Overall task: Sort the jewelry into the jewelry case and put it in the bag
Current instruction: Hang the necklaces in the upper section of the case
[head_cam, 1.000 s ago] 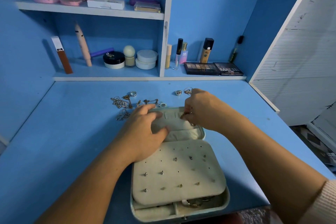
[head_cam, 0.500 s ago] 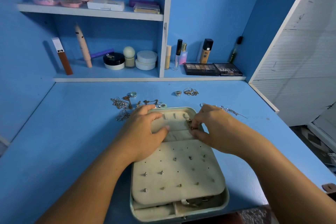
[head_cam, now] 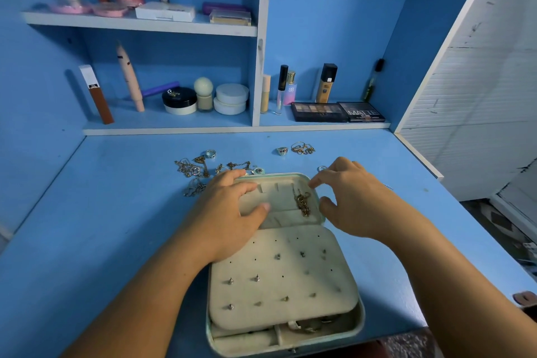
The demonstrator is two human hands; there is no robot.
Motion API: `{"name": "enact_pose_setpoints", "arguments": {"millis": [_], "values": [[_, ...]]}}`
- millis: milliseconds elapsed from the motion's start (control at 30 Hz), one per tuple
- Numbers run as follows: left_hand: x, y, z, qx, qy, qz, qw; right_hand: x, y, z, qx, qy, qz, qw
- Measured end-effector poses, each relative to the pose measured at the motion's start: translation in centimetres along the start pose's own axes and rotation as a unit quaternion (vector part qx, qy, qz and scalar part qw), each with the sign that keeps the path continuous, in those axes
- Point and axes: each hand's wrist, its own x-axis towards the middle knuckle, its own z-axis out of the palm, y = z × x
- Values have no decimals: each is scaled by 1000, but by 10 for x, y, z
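An open jewelry case (head_cam: 286,338) is seen in the lower middle of the frame, laid flat on the blue tabletop (head_cam: 101,227). Its near half is covered by a cream pad (head_cam: 293,279) with small earrings (head_cam: 257,278) stuck in it. A gold chain (head_cam: 302,203) is hung inside the far half, on the right side. The left hand (head_cam: 229,212) is laid on the far half, left of the chain; its grip is apart, with straight fingers pressed on the lining. The right hand (head_cam: 348,197) is held just beside the right edge of the case, near the chain; its grip is apart too, and nothing is held in it. More chains (head_cam: 191,168) are piled on the tabletop up and left of the case, and rings (head_cam: 302,149) are seen further up. Makeup (head_cam: 177,100) is kept on the shelves (head_cam: 139,23) at the top.
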Motion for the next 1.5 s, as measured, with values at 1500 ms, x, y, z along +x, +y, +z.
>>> {"name": "enact_pose_setpoints", "arguments": {"millis": [1500], "values": [[1, 3, -2, -38, 3, 37, 999, 6, -1, 30, 103, 40, -90, 990]]}}
